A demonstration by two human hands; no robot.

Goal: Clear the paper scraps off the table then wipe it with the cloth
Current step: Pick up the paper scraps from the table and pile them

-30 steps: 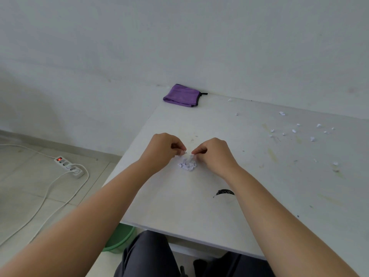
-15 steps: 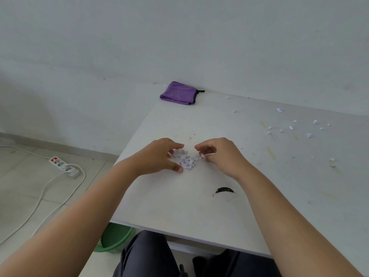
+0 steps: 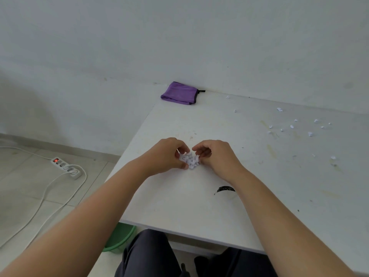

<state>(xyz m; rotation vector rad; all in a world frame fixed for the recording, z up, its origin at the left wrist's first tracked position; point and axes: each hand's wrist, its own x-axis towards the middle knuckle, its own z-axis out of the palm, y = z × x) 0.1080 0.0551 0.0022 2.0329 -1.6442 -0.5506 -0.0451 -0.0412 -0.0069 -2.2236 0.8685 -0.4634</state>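
Observation:
A small heap of white paper scraps lies on the white table between my two hands. My left hand curls around the heap's left side, thumb under it and fingers over the top. My right hand cups the heap's right side with bent fingers touching the scraps. More loose scraps are scattered over the table's far right. A folded purple cloth lies at the table's far left corner against the wall.
A black curved mark is on the table near my right forearm. A green bin stands on the floor under the table's left front edge. A white power strip with cables lies on the floor at left.
My hands parted from a pinch above the heap, dropped to either side of it, and have now closed in, pressing the scraps together.

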